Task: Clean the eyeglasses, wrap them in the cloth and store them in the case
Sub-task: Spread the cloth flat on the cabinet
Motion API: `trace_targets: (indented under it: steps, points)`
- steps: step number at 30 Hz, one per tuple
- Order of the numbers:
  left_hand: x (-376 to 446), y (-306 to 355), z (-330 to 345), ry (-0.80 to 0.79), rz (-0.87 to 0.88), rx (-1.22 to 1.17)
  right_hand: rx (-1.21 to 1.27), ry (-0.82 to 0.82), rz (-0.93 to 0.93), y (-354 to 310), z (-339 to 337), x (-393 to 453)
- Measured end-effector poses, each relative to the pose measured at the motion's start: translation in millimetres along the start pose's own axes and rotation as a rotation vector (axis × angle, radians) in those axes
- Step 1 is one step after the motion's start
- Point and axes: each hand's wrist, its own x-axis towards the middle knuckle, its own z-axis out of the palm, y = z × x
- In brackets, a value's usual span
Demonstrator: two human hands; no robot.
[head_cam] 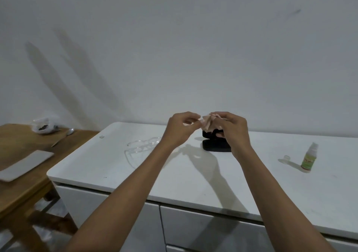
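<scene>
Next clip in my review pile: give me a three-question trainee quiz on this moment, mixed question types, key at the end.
1. True or false: the eyeglasses lie on the white cabinet top, held by neither hand.
2. What do the left hand and right hand hold between them? A) spray bottle B) pink cloth C) spoon
3. Fill in: the black case stands ____ on the cabinet.

Key: 1 true; 2 B, the pink cloth; 3 open. The spray bottle stands untouched at the right.
</scene>
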Motion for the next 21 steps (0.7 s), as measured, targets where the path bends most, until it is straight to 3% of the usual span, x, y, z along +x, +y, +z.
trace_targets:
  steps: [11,18,21]
  points:
    - [24,57,46,-0.02,-0.12,-0.258,-0.143,0.025,0.081,-11,-72,-5]
    - [33,93,44,-0.14,-0.114,-0.412,-0.736,0.018,0.015,-33,-109,0]
    - [34,100,45,-0.217,-0.088,-0.386,-0.495,-0.041,-0.07,-50,-112,4]
